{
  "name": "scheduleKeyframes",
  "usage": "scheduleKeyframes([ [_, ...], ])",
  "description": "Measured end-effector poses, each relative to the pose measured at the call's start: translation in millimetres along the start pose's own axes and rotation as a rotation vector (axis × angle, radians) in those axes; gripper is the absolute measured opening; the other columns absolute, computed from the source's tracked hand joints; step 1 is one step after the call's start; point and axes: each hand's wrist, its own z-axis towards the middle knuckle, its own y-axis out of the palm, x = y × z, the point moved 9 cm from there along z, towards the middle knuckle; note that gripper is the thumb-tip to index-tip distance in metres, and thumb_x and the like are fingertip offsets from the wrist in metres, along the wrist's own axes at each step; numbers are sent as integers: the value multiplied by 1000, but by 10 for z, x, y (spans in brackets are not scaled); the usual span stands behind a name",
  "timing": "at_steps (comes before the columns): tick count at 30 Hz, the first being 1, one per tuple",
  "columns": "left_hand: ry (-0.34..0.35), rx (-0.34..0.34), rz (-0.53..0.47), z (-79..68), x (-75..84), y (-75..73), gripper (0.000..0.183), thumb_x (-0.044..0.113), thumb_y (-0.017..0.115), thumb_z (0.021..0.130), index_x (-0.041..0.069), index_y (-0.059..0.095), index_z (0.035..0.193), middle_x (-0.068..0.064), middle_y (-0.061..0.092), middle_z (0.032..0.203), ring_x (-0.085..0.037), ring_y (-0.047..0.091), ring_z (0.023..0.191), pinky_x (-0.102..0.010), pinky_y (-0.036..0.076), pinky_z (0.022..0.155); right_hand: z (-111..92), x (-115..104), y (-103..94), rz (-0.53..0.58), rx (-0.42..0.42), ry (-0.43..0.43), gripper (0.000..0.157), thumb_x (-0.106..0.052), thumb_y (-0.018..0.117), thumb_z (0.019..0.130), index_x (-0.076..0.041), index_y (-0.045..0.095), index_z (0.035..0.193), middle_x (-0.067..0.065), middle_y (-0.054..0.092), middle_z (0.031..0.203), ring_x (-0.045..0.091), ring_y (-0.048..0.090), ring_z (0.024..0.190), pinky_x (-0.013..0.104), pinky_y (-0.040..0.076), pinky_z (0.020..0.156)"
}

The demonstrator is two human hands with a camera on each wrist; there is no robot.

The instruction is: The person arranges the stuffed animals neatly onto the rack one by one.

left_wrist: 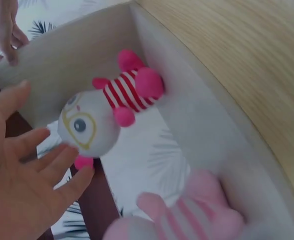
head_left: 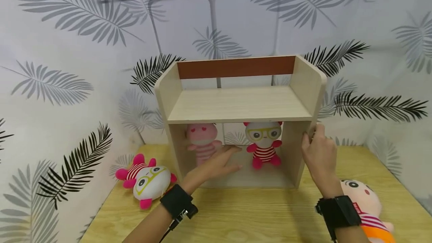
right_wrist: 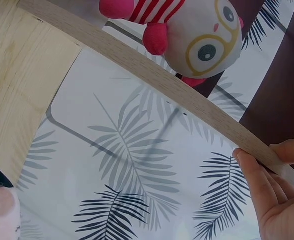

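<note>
A small pale wooden shelf [head_left: 236,104] stands on the table, with a brown back rail across its top. My right hand [head_left: 320,156] grips the edge of its right side panel, thumb on one face and fingers on the other in the right wrist view. Extended and spread, the fingers of my left hand [left_wrist: 32,180] hold nothing; this hand is in front of the lower compartment. Inside sit a pink plush toy [head_left: 201,134] at the left, partly hidden by that hand, and a panda plush [head_left: 264,145] with yellow glasses and red stripes at the right.
Left of the shelf, another panda plush [head_left: 152,181] lies on its side on the wooden table [head_left: 236,216]. At the right, behind my right wrist, lies a plush doll [head_left: 364,200] in purple stripes and orange. A leaf-patterned cloth [head_left: 84,66] hangs behind everything.
</note>
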Motion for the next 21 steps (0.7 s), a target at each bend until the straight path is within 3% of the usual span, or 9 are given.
scheduleKeyframes([
  [3,-28,-95,11,-203,-47,20,56,25,63,99,-3,45,144,-19,49,144,-32,45,134,-42,37,109,3,6,-1,5,-9,14,23,-6,60,96,12,50,107,38,60,77,55,60,64,61,47,54],
  [7,-64,-133,-14,-433,-156,7,58,27,61,100,-5,44,145,-20,51,143,-32,48,132,-43,37,109,1,11,6,6,-17,21,24,-7,60,97,12,50,108,38,60,75,55,60,64,62,46,53],
  [13,-100,-104,-109,-724,-303,-113,56,27,62,100,-2,46,144,-18,55,140,-32,52,129,-45,40,107,6,3,11,9,-7,26,23,-7,60,96,10,50,107,38,60,76,56,60,65,63,45,54],
  [21,-112,-101,-150,-1106,-503,-324,40,19,61,100,-1,58,135,-15,61,133,-32,56,123,-44,44,102,-13,6,33,22,-31,53,24,-8,58,97,11,50,108,38,61,78,56,61,68,62,46,54],
])
